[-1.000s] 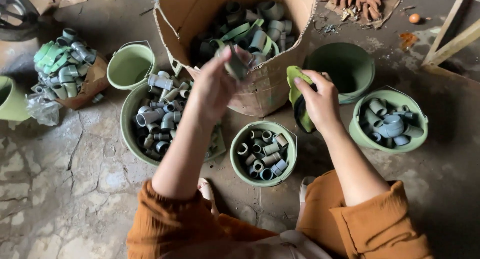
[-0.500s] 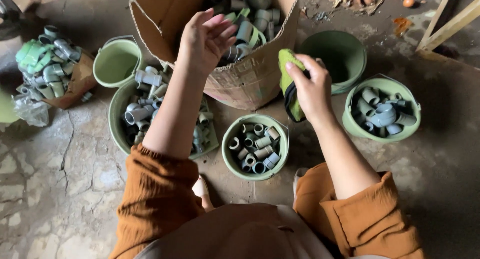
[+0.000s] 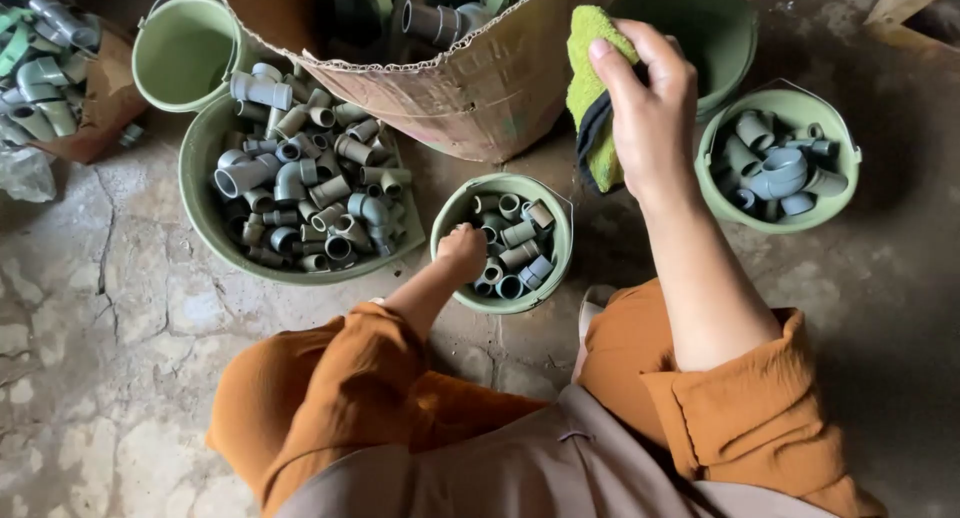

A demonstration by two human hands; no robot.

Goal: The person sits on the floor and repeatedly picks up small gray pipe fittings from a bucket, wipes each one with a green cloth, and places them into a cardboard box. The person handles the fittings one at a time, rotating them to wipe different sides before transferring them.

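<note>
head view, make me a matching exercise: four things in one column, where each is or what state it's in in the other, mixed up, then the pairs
Things
1. left hand
2. right hand
3. cardboard box
4. small bucket at top left

Places or states
A. looks empty inside
B. grips a green cloth
C. torn rim, grey pipe fittings inside
D. closed, down in the small middle bucket of fittings; whether it holds one cannot be told

Pairs: 1-D, 2-B, 3-C, 4-A
</note>
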